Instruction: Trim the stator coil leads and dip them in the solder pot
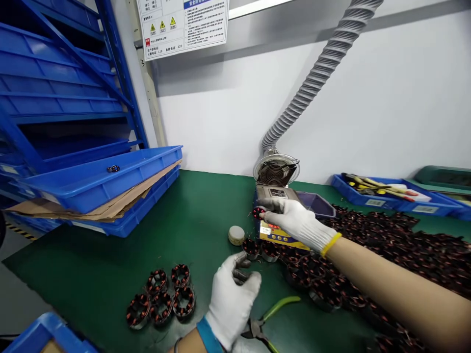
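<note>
My right hand, in a white glove with grey fingertips, is closed on a small copper-wound motor stator. It holds the stator in front of a metal-topped machine with a yellow front panel and a red display. My left hand, gloved the same way, hovers over the green table with its fingers bent and apart from the thumb, nothing visible between them. Just beside its wrist lie green-handled cutters, partly hidden. Several wound stators stand grouped left of that hand.
Many more stators cover the table's right side. A small round tin stands by the machine, under a grey ribbed hose. Blue trays are stacked at left; a blue tool tray sits at back right.
</note>
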Demonstrator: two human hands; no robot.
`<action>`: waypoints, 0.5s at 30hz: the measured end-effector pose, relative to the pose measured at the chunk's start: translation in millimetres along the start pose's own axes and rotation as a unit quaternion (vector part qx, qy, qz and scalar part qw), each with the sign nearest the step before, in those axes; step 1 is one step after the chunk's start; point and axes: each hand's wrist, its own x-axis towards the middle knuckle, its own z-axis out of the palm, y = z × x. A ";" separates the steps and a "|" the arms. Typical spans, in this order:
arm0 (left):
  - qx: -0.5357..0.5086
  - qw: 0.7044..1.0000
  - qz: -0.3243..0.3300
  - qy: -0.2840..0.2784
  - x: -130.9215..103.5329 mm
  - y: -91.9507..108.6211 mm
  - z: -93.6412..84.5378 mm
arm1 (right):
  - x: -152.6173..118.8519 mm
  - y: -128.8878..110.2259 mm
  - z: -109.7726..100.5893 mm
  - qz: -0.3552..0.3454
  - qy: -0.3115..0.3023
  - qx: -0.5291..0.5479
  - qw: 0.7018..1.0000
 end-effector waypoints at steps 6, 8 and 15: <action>0.134 0.971 0.196 0.008 -7.5 -13.0 2.7 | 50.6 9.9 -45.5 0.055 0.091 -0.235 0.966; 0.181 0.943 0.279 0.009 -9.1 -18.8 2.6 | 64.6 16.0 -56.3 0.077 0.094 -0.292 0.949; 0.252 0.884 0.392 0.027 -6.6 -27.0 2.0 | 84.8 29.2 -54.2 0.108 0.054 -0.383 0.916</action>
